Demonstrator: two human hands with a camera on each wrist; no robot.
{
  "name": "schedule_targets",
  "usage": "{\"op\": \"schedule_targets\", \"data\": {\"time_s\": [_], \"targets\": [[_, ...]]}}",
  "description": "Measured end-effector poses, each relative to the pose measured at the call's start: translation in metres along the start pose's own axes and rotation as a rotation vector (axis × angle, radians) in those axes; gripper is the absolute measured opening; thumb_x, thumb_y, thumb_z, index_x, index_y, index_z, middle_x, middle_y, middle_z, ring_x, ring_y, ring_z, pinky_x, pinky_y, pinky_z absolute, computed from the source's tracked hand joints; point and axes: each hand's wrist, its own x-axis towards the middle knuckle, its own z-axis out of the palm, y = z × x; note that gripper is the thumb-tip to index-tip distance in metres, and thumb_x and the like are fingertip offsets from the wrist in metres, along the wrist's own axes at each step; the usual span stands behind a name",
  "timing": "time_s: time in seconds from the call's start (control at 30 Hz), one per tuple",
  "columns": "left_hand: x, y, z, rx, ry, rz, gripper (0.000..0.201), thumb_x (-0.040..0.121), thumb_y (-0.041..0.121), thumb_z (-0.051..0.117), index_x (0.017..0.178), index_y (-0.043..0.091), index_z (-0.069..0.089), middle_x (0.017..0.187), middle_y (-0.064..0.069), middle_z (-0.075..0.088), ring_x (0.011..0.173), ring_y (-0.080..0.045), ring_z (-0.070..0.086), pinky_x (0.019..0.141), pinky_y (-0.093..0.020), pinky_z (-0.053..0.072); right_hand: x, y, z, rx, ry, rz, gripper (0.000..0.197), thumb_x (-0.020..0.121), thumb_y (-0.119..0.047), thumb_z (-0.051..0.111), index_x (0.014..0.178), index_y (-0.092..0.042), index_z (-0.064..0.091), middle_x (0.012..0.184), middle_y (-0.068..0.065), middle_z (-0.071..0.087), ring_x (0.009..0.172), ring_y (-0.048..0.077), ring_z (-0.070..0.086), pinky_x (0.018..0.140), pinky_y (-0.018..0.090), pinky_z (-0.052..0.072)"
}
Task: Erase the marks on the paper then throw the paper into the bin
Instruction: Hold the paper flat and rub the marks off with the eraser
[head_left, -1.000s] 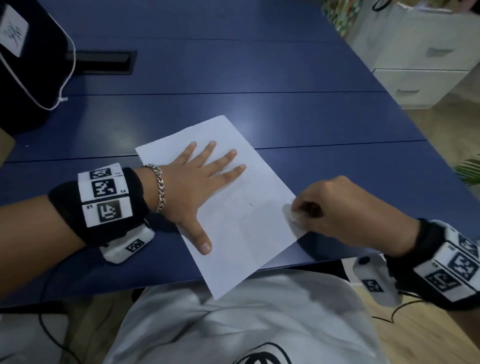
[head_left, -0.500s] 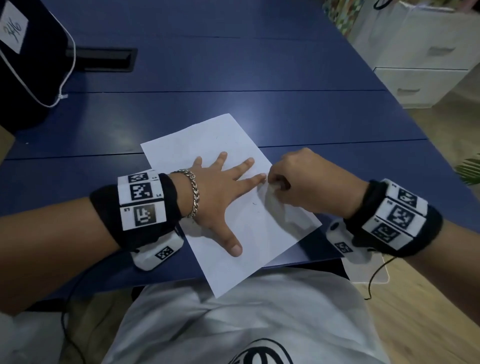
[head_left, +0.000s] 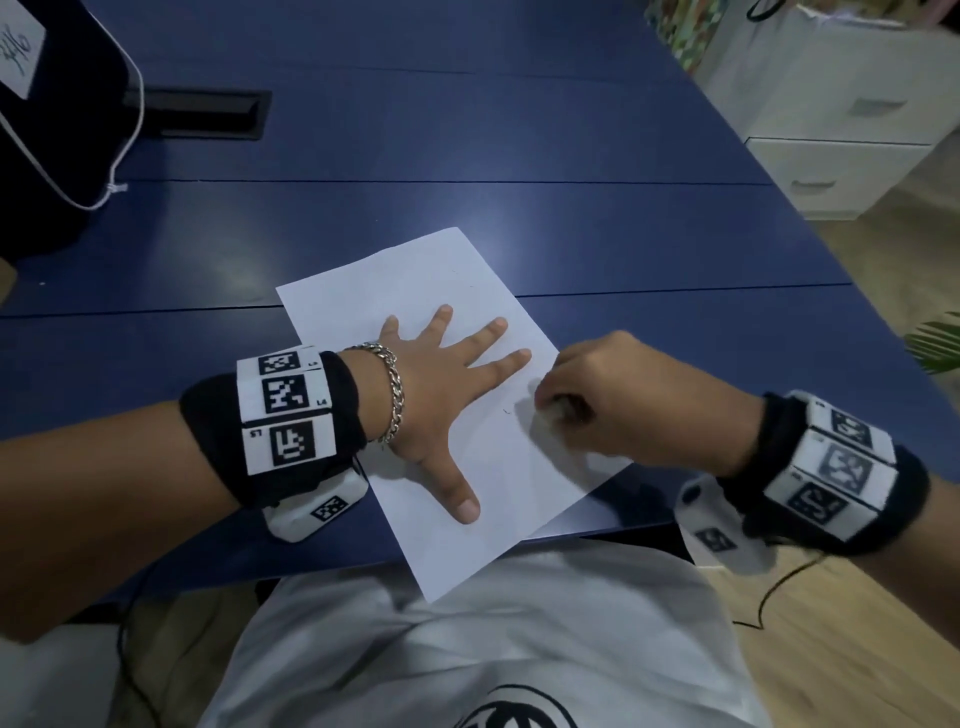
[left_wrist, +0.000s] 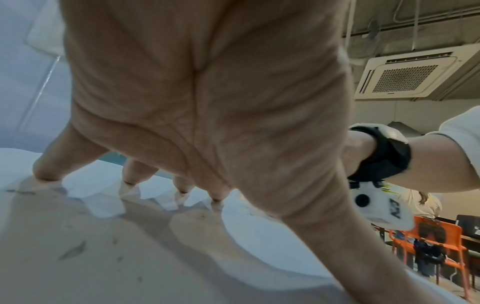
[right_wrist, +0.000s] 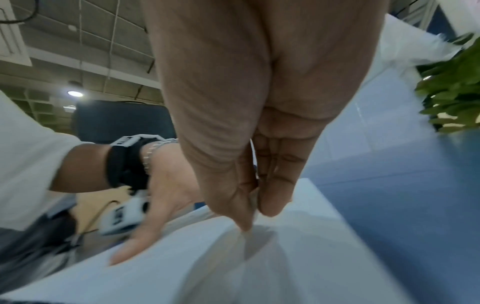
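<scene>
A white sheet of paper lies tilted on the blue table, its near corner hanging over the front edge. My left hand lies flat on the paper with fingers spread, pressing it down; its fingertips touch the sheet. My right hand pinches a small white eraser and holds it against the right part of the paper. A faint dark mark shows just left of the eraser. In the right wrist view the thumb and fingers close on the eraser over the paper.
A black bag with a white cord sits at the table's back left, beside a black cable slot. White drawers stand to the right, off the table. A green plant is at the right edge. No bin is in view.
My right hand with the eraser moved from the paper's right edge inward toward the left fingers, then back a little toward me. The left hand shifted right along the paper and stays flat.
</scene>
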Motion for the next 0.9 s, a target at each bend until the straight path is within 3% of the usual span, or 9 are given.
{"op": "schedule_targets", "data": {"time_s": [0.13,0.3,0.4,0.53,0.63,0.67,0.73,0.8,0.9], "targets": [[0.000,-0.001,-0.001,0.002,-0.004,0.011,0.164,0.036,0.101,0.071,0.148,0.054,-0.039,0.162,0.017,-0.045,0.156,-0.044,-0.027,0.117,-0.081,0.006,0.009,0.016,-0.008,0.023,0.109,0.096,0.007,0.087,-0.019,0.063,0.085,-0.018,0.070,0.079,-0.001,0.066,0.074,0.023,0.060,0.072,0.044,0.055],[-0.007,-0.008,-0.003,-0.042,0.059,0.080,0.161,0.043,0.096,0.077,0.146,0.056,-0.040,0.163,0.018,-0.043,0.157,-0.042,-0.025,0.117,-0.081,0.002,-0.003,0.000,0.001,0.007,0.070,-0.019,0.006,0.088,-0.021,0.066,0.090,-0.023,0.072,0.082,-0.007,0.063,0.074,0.015,0.058,0.070,0.032,0.052],[-0.027,-0.029,-0.006,-0.132,0.187,0.056,0.152,0.052,0.096,0.072,0.153,0.052,-0.034,0.168,0.014,-0.035,0.159,-0.032,-0.022,0.123,-0.072,-0.003,-0.006,0.007,0.002,0.057,0.091,-0.013,0.005,0.089,-0.023,0.071,0.092,-0.027,0.071,0.084,-0.013,0.060,0.074,0.006,0.056,0.070,0.025,0.050],[-0.069,-0.056,0.011,-0.286,0.256,-0.146,0.116,0.080,0.083,0.062,0.168,0.037,0.001,0.175,-0.004,0.004,0.160,-0.025,0.010,0.126,-0.039,0.016,-0.012,0.006,0.006,0.098,0.048,-0.016,0.006,0.091,-0.028,0.071,0.094,-0.032,0.072,0.083,-0.019,0.058,0.075,-0.004,0.056,0.066,0.012,0.043],[-0.091,-0.048,0.032,-0.287,0.276,-0.228,0.106,0.075,0.092,0.053,0.158,0.031,0.033,0.154,0.000,0.036,0.141,-0.024,0.038,0.116,-0.041,0.039,-0.008,0.001,0.001,0.082,-0.007,0.019,0.005,0.091,-0.029,0.068,0.092,-0.033,0.069,0.083,-0.017,0.061,0.078,0.000,0.058,0.065,0.016,0.047],[-0.094,-0.042,0.037,-0.266,0.240,-0.228,0.112,0.069,0.098,0.051,0.156,0.030,0.034,0.154,0.001,0.035,0.141,-0.024,0.038,0.117,-0.045,0.038,-0.007,-0.002,0.000,0.070,-0.024,0.030,0.003,0.091,-0.029,0.067,0.091,-0.032,0.068,0.084,-0.015,0.063,0.078,0.002,0.059,0.065,0.019,0.050],[-0.095,-0.034,0.046,-0.203,0.150,-0.224,0.129,0.064,0.102,0.052,0.164,0.031,0.015,0.169,0.000,0.016,0.155,-0.024,0.019,0.127,-0.055,0.021,-0.006,-0.009,-0.001,0.037,-0.063,0.041,0.003,0.091,-0.029,0.065,0.088,-0.030,0.065,0.084,-0.013,0.064,0.077,0.006,0.060,0.066,0.028,0.055],[-0.089,-0.034,0.051,-0.156,0.112,-0.222,0.143,0.060,0.103,0.054,0.167,0.031,-0.008,0.175,0.003,-0.010,0.161,-0.023,-0.005,0.128,-0.061,0.002,-0.006,-0.015,-0.003,0.013,-0.127,0.020,0.004,0.090,-0.027,0.065,0.087,-0.030,0.065,0.084,-0.014,0.065,0.078,0.005,0.061,0.066,0.027,0.056],[-0.076,-0.048,0.052,-0.161,0.113,-0.185,0.149,0.054,0.106,0.055,0.161,0.038,-0.024,0.171,0.010,-0.028,0.160,-0.030,-0.018,0.126,-0.065,-0.006,-0.001,-0.020,-0.013,-0.008,-0.216,0.026,0.008,0.088,-0.025,0.065,0.087,-0.033,0.065,0.086,-0.017,0.065,0.080,0.007,0.064,0.069,0.029,0.059]]}}
